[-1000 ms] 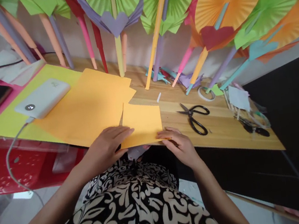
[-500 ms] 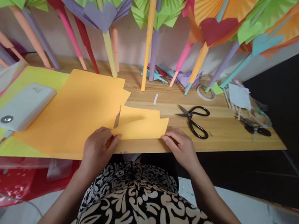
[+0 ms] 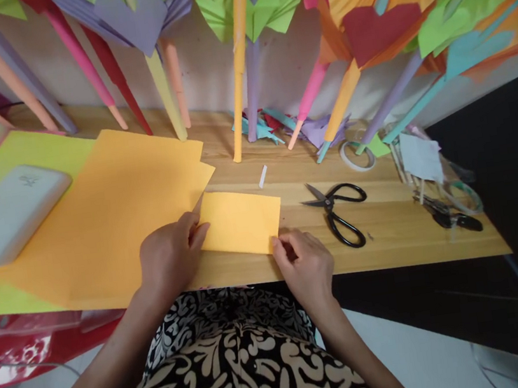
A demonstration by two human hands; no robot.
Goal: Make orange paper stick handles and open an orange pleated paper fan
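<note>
A small rectangle of orange paper point(image 3: 242, 221), apparently folded over, lies near the front edge of the wooden table. My left hand point(image 3: 171, 251) pinches its left end between thumb and fingers. At the lower right corner, my right hand point(image 3: 305, 263) has its fingertips closed on the paper. Larger orange sheets point(image 3: 111, 208) lie under and beyond my left hand, on top of a yellow-green sheet point(image 3: 40, 144). Black-handled scissors point(image 3: 330, 203) rest with their blades apart, just right of the folded paper. A small white strip point(image 3: 263, 176) lies behind it.
A white power bank point(image 3: 15, 209) sits on the sheets at left. Paper fans on rolled sticks point(image 3: 240, 107) lean along the wall. A tape roll point(image 3: 357, 156), purple paper scraps point(image 3: 325, 132) and a pair of dark-handled tools point(image 3: 455, 221) lie toward the right.
The small paper's front flap, raised half a second ago, now lies flat over the back part with edges lined up. My hands moved slightly with it, and the camera view shifted.
</note>
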